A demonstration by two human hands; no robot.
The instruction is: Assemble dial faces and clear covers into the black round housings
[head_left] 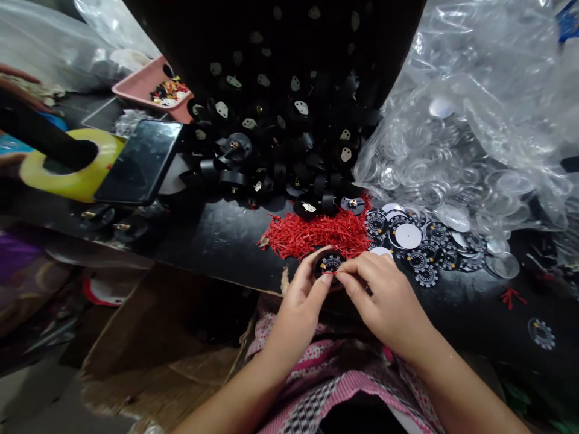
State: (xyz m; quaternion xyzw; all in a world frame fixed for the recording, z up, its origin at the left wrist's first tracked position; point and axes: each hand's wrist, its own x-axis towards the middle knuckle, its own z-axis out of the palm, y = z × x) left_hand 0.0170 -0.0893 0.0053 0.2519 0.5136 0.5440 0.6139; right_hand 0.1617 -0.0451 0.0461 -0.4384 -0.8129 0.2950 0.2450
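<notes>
Black and small, the dial housing [329,264] sits low centre of the frame, pinched by the left hand [302,295] at its rim while the right hand [384,295] closes fingertips on a red pointer over its face. It looks light, rigid; the rim suits gripping. Beyond lie red pointers [319,234] and printed dial discs [414,250] on the surface [217,241].

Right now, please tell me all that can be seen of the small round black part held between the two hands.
The round black part is a small shallow cup, plastic by its look, with a printed dial face of white marks set in it, facing up. The left hand grips its left rim; the right hand pinches at its right edge, where a bit of red shows. It is held just before the pile of red pins, at the black table's near edge.
</notes>
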